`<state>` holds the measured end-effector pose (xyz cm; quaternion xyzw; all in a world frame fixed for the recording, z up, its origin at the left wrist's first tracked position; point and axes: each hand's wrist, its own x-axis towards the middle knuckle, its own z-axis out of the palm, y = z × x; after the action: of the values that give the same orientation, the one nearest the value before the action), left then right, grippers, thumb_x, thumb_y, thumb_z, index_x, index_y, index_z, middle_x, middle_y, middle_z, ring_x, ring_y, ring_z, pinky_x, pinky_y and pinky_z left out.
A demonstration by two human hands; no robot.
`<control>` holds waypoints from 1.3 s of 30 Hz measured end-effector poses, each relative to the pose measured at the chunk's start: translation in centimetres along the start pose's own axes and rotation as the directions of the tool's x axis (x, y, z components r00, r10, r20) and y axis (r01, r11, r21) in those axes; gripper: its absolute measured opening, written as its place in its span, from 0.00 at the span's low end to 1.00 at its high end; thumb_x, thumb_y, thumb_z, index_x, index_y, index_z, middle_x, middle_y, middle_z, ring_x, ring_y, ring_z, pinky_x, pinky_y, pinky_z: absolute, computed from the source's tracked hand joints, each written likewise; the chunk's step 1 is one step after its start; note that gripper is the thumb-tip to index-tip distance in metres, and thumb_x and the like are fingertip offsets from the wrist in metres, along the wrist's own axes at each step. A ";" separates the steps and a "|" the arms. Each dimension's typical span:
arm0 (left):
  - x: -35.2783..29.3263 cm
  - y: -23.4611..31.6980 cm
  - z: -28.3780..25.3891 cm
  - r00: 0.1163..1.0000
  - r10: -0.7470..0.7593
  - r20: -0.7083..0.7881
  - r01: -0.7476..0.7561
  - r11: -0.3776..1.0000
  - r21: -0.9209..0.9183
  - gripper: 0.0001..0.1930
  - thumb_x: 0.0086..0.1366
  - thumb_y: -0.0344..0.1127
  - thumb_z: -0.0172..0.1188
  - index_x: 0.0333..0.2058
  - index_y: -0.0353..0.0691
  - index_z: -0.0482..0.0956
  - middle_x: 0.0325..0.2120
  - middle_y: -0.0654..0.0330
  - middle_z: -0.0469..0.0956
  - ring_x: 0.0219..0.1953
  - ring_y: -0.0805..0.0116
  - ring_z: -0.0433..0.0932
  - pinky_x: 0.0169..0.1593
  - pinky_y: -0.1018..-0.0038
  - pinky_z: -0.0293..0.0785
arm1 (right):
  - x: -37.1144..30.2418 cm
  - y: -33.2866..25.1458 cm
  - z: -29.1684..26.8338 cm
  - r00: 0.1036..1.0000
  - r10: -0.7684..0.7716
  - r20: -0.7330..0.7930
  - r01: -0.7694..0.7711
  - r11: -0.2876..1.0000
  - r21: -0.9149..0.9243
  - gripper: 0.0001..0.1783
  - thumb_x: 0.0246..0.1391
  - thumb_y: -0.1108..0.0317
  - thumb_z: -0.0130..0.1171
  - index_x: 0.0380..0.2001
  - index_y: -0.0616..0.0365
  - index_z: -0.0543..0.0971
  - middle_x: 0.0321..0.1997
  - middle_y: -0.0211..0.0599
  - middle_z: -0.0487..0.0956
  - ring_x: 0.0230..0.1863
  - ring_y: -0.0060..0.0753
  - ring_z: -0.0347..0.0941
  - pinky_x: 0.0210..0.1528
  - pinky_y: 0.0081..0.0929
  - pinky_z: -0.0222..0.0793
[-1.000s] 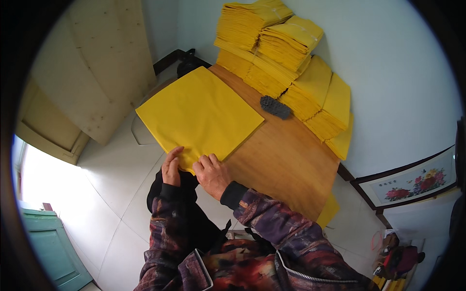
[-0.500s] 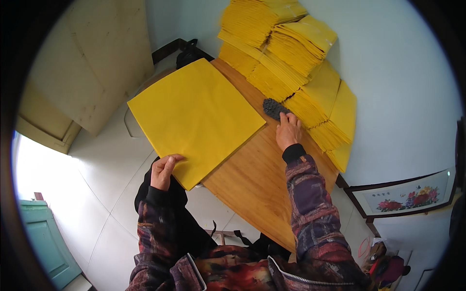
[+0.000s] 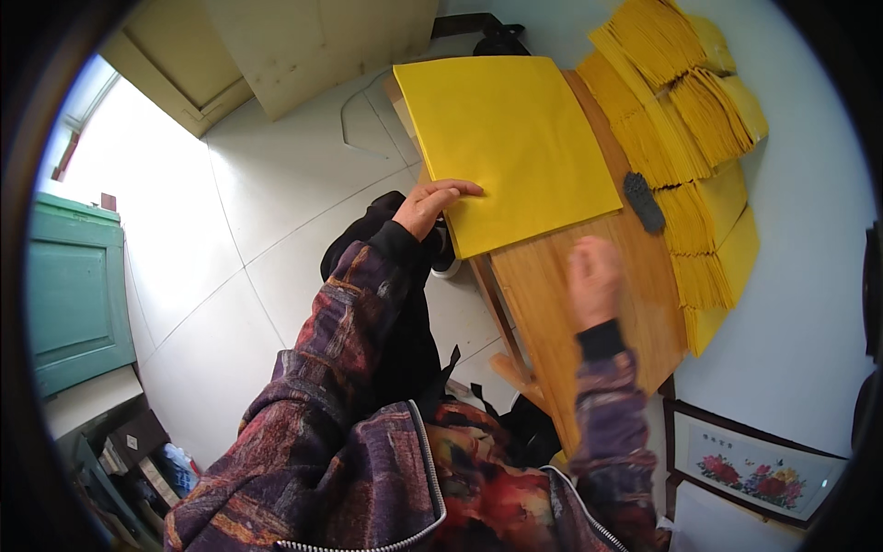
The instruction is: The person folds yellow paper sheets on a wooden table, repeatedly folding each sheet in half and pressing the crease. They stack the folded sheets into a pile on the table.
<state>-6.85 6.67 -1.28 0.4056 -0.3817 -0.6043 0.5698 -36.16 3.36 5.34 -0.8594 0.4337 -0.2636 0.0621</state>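
A square yellow sheet, seemingly a pile of them (image 3: 515, 138), lies flat on the wooden table (image 3: 589, 327). My left hand (image 3: 434, 204) rests at its near left edge, fingers stretched over the top surface. Over the bare wood, just off the sheet's near edge, my right hand (image 3: 596, 276) is smeared by motion, its fingers unclear. Nothing shows in it. A dark grey, bumpy, oblong thing like a brush head (image 3: 644, 202) lies between the sheet and the stacked yellow bundles (image 3: 685, 175).
Those folded bundles are piled high along the wall on the table's right. A framed flower picture (image 3: 750, 465) stands at lower right. To the left are a tiled floor (image 3: 267, 230), a green cabinet (image 3: 78, 285) and pale boards (image 3: 322, 46).
My right hand has let go of the grey bumpy thing and drawn back toward me. My left hand stays at the sheet's edge. The view has turned leftward.
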 end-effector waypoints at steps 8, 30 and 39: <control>0.2 -0.5 0.2 0.999 0.045 0.026 -0.048 0.995 0.090 0.22 0.70 0.48 0.46 0.43 0.34 0.78 0.38 0.61 0.78 0.41 0.73 0.74 0.49 0.75 0.69 | 2.3 -9.6 4.3 0.967 -0.204 0.154 0.213 0.976 -0.041 0.21 0.41 0.74 0.63 0.43 0.56 0.76 0.52 0.37 0.71 0.56 0.43 0.66 0.56 0.38 0.63; -0.1 1.4 -0.3 0.984 -0.097 0.149 0.110 0.991 -0.079 0.17 0.67 0.41 0.55 0.46 0.34 0.76 0.38 0.62 0.78 0.39 0.73 0.75 0.45 0.76 0.71 | 8.2 -5.2 3.3 0.761 0.060 0.646 -0.461 0.750 0.474 0.11 0.47 0.71 0.64 0.27 0.64 0.72 0.27 0.32 0.71 0.29 0.25 0.66 0.33 0.24 0.63; 0.5 -0.1 0.0 0.997 -0.068 0.034 0.070 0.996 -0.060 0.13 0.67 0.38 0.53 0.40 0.33 0.77 0.29 0.66 0.76 0.31 0.76 0.73 0.38 0.80 0.70 | 6.7 -6.4 4.1 0.861 0.174 0.478 -0.429 0.753 0.499 0.25 0.46 0.78 0.64 0.49 0.58 0.70 0.45 0.31 0.74 0.40 0.23 0.71 0.41 0.20 0.69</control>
<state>-6.92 6.22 -1.41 0.3911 -0.3578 -0.6416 0.5544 -26.34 1.59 6.66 -0.7485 0.4434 -0.1884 0.4558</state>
